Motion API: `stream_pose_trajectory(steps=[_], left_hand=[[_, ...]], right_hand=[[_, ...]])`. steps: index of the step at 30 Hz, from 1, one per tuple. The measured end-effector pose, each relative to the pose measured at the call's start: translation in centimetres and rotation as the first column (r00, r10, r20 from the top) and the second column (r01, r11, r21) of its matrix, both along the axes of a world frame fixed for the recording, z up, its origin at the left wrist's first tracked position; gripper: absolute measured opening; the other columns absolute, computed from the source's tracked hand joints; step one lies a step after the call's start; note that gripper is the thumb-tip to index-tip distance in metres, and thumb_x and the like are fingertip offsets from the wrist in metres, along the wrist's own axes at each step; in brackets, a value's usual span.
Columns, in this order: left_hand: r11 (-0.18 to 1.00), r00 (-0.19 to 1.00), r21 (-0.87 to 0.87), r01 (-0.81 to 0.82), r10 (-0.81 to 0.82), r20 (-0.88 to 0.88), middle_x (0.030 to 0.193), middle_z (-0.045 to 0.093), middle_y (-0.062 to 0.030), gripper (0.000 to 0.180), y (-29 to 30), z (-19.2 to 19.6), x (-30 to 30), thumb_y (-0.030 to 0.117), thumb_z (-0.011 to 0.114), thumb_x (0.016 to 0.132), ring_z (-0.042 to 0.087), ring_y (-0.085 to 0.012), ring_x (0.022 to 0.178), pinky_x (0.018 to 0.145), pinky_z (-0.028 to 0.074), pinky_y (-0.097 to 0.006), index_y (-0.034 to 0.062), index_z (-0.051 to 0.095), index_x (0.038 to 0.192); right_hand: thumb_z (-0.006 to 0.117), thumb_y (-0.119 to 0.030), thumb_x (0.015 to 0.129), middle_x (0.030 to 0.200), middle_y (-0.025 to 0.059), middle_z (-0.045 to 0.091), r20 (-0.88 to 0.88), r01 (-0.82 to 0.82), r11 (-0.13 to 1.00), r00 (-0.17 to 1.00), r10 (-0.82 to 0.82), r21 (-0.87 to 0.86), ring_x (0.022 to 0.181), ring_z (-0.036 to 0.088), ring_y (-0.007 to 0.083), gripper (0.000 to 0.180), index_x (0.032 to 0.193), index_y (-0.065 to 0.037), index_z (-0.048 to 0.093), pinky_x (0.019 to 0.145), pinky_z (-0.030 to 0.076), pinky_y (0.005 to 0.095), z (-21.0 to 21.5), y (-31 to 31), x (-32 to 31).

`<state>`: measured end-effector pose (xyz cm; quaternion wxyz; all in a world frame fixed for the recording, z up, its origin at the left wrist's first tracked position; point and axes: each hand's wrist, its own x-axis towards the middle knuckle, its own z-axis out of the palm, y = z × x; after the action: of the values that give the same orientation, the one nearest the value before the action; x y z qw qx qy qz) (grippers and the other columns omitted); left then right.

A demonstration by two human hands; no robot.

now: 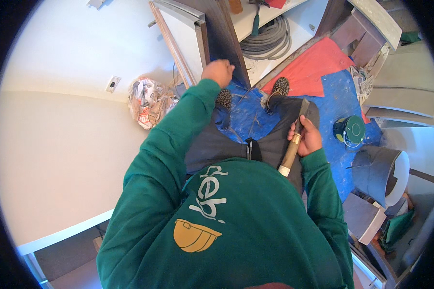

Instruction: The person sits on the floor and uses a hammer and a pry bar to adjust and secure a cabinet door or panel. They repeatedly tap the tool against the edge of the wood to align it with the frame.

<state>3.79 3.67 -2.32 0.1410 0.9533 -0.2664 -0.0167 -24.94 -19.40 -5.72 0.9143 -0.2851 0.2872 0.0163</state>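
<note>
Chisel (294, 146) in the right hand (310, 138), left hand (218, 73) by the dark panel (224, 36)

The right fingers are grasping the chisel around its metal collar, the thumb lying toward the blade; the tool is slanting over the right leg (287, 110), its blade pointing far and its pale handle end pointing near, toward the body; the left fingers are curling inward in front of the dark panel, and I cannot tell whether they are pinching anything or touching the panel.

Good handling, as I judge it, is depending on that grip; holding near the collar is probably giving fine control, while pushing harder would be calling for a hand further back on the handle; the blade is passing close over the leg, so angling it outward is looking wise before any force is going in; the left hand is best staying behind the edge, never ahead of it.

On the far side, a hammer (256, 24) is lying beside a grey coil (270, 43) in the cupboard (301, 41); to the right, a lidded green bucket (341, 128) is standing on the blue sheet (335, 94), well apart from the left hand.
</note>
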Motion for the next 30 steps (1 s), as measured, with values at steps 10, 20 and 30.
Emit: stream_pose_trajectory(steps=[10,20,30], left_hand=[[0.997,0.919,-0.075,-0.007,-0.024,-0.394,0.091,0.069,-0.0223,0.023,5.6,-9.8,-8.4,0.024,0.062,0.089,0.065,-0.0424,0.087,0.079,0.052,-0.047,0.0024,0.068,0.092],[0.977,0.783,-0.185,-0.104,-0.034,-0.621,0.080,0.067,-0.0191,0.044,5.6,-11.4,-10.7,0.042,0.056,0.096,0.065,-0.0323,0.075,0.069,0.050,-0.044,0.0005,0.067,0.085],[0.693,0.428,-0.539,-0.478,-0.352,-0.832,0.097,0.069,-0.0072,0.046,2.9,-7.5,-11.3,0.048,0.053,0.099,0.065,-0.0174,0.085,0.077,0.052,-0.036,0.0041,0.064,0.107]], right_hand=[[0.047,-0.034,0.104,0.087,0.0147,0.064,0.031,-0.142,0.990,0.989,0.142,-0.019,0.073,0.067,0.0319,0.027,0.113,-0.008,0.048,0.064,0.058,0.0454,2.6,0.7,-0.5],[0.055,-0.024,0.100,0.085,0.0135,0.065,-0.159,-0.338,0.906,0.939,0.305,-0.257,0.059,0.062,0.0204,0.026,0.116,-0.004,0.049,0.053,0.053,0.0319,5.5,6.8,-1.5],[0.057,-0.008,0.094,0.083,0.0120,0.065,-0.144,-0.405,0.839,0.914,0.379,-0.364,0.054,0.059,0.0165,0.016,0.108,-0.004,0.051,0.048,0.050,0.0279,6.9,8.5,3.6]])
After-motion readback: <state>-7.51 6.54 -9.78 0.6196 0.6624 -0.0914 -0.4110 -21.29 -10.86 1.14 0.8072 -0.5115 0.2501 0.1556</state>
